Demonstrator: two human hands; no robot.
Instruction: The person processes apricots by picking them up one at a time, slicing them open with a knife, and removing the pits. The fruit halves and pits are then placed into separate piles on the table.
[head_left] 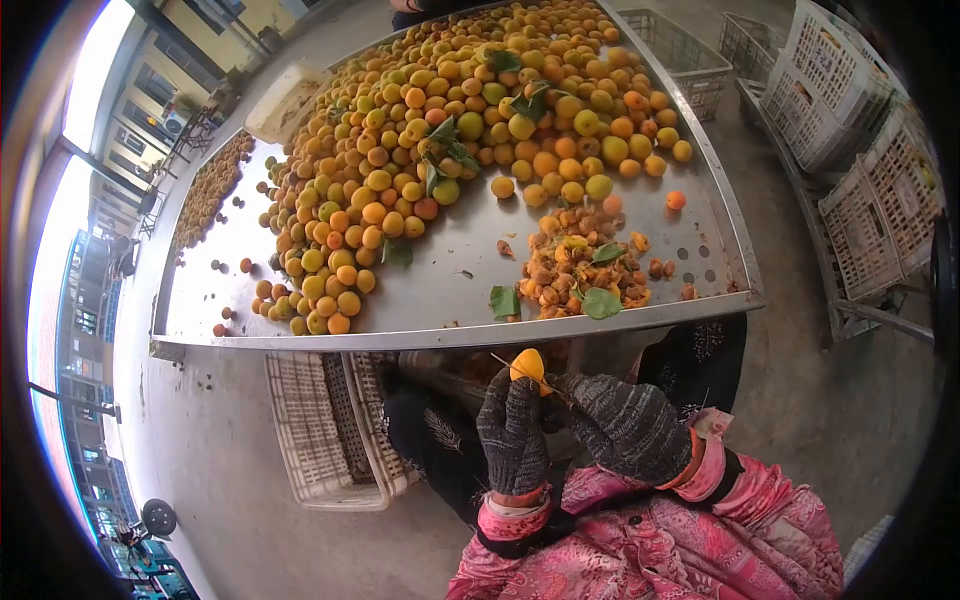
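Both my hands wear dark grey knitted gloves and are just off the near edge of a metal table, above my lap. My left hand (514, 432) is closed around a yellow-orange apricot (527, 366), which shows above the fingertips. Close beside it, my right hand (625, 425) is closed on a thin pointed tool (551, 388) that reaches to the apricot; its handle is hidden in the glove. A thin tip also shows left of the fruit. On the table just beyond lies a heap of split apricot pieces and pits (570, 270) with several green leaves.
The raised-rim metal table (440, 290) bears a large pile of whole apricots (400, 130). Small brown pits (212, 190) lie at its left, near a pale tub (285, 100). A white plastic crate (310, 440) stands below left; stacked crates (830, 90) stand at right.
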